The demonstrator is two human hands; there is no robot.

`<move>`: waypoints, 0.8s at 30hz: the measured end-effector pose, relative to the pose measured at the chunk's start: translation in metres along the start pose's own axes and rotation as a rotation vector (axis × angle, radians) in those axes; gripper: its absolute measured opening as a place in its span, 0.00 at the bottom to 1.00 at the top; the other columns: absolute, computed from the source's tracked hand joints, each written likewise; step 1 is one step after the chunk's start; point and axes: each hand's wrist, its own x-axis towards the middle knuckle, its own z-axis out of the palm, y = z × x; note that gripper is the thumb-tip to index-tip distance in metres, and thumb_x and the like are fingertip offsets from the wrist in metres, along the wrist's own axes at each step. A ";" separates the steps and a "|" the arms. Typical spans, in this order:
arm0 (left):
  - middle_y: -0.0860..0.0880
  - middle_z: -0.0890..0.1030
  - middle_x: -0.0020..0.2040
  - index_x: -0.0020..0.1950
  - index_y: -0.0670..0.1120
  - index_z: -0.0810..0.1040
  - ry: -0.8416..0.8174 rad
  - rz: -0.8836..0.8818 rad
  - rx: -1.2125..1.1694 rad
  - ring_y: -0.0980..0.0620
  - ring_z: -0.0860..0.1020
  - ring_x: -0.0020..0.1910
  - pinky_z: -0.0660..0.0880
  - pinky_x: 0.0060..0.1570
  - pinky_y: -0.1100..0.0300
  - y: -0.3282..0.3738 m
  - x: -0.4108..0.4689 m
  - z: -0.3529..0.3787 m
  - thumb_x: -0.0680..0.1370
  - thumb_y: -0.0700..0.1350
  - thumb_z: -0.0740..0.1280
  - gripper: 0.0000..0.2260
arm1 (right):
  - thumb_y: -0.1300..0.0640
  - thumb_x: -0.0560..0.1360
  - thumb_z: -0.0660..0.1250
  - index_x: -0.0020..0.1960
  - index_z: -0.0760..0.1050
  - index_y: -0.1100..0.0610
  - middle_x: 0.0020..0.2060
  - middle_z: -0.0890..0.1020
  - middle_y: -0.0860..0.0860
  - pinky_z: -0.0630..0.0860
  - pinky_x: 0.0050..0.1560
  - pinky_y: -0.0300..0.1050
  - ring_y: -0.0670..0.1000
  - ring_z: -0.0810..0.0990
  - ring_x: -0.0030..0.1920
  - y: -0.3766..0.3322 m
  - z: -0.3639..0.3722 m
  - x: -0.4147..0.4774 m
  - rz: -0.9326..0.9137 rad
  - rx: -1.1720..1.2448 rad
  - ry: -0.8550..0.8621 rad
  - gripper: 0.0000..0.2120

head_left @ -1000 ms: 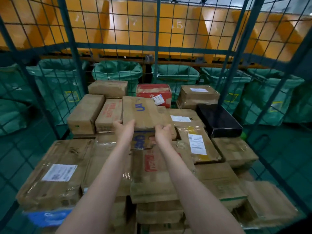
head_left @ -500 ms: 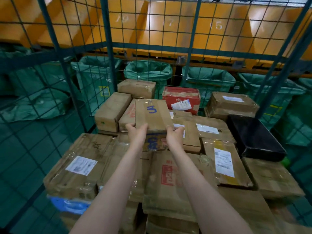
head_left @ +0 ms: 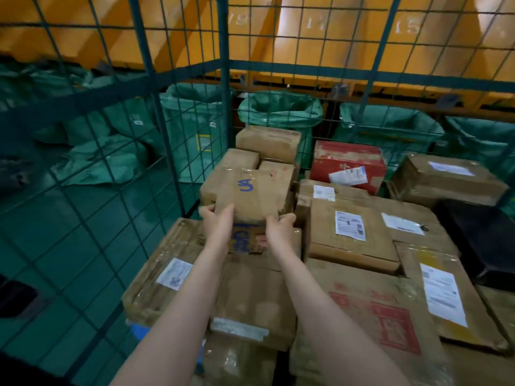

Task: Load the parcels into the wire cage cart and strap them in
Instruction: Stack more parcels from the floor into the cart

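Both hands, left and right, fingers seemingly curled, grip "UA" box near end.

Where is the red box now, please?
In the head view the red box stands in the back row, right of centre, near the rear mesh, just beyond and right of the UA box.

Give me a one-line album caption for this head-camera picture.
A person's left hand and right hand grip a cardboard box marked UA among stacked parcels inside the green wire cage cart.
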 end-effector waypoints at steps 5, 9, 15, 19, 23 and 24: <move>0.47 0.73 0.47 0.54 0.44 0.64 0.175 -0.001 -0.055 0.48 0.71 0.44 0.66 0.44 0.59 -0.006 0.029 -0.045 0.75 0.42 0.65 0.12 | 0.52 0.74 0.58 0.42 0.58 0.50 0.45 0.77 0.54 0.80 0.44 0.57 0.61 0.82 0.42 0.006 0.057 -0.015 -0.055 -0.128 -0.058 0.09; 0.47 0.73 0.45 0.52 0.44 0.65 0.239 -0.013 -0.068 0.49 0.71 0.44 0.68 0.46 0.56 -0.018 0.054 -0.082 0.75 0.44 0.64 0.11 | 0.46 0.70 0.59 0.47 0.60 0.54 0.47 0.79 0.58 0.81 0.38 0.53 0.62 0.82 0.45 0.025 0.101 -0.018 -0.037 -0.208 -0.144 0.15; 0.46 0.73 0.46 0.55 0.44 0.67 0.234 -0.121 -0.012 0.54 0.69 0.37 0.68 0.32 0.63 -0.038 0.086 -0.121 0.77 0.40 0.61 0.08 | 0.42 0.74 0.57 0.50 0.56 0.52 0.52 0.78 0.54 0.77 0.54 0.61 0.63 0.81 0.49 0.060 0.148 -0.013 0.054 -0.299 -0.237 0.16; 0.39 0.72 0.61 0.64 0.42 0.66 0.212 -0.248 -0.045 0.42 0.74 0.54 0.75 0.51 0.53 -0.046 0.109 -0.129 0.63 0.44 0.63 0.29 | 0.49 0.78 0.58 0.55 0.59 0.57 0.50 0.77 0.55 0.77 0.53 0.56 0.61 0.81 0.51 0.058 0.165 -0.012 0.052 -0.354 -0.252 0.14; 0.35 0.69 0.66 0.71 0.41 0.55 0.277 -0.321 -0.265 0.37 0.73 0.62 0.73 0.59 0.45 -0.055 0.126 -0.124 0.59 0.39 0.63 0.40 | 0.50 0.76 0.63 0.51 0.58 0.56 0.57 0.75 0.61 0.76 0.55 0.60 0.63 0.79 0.54 0.063 0.184 -0.016 0.017 -0.311 -0.278 0.15; 0.35 0.68 0.67 0.72 0.41 0.54 0.278 -0.323 -0.290 0.38 0.73 0.63 0.74 0.59 0.45 -0.056 0.130 -0.122 0.60 0.39 0.64 0.41 | 0.50 0.76 0.63 0.51 0.58 0.56 0.57 0.74 0.62 0.75 0.55 0.61 0.64 0.79 0.54 0.064 0.188 -0.014 0.019 -0.324 -0.280 0.16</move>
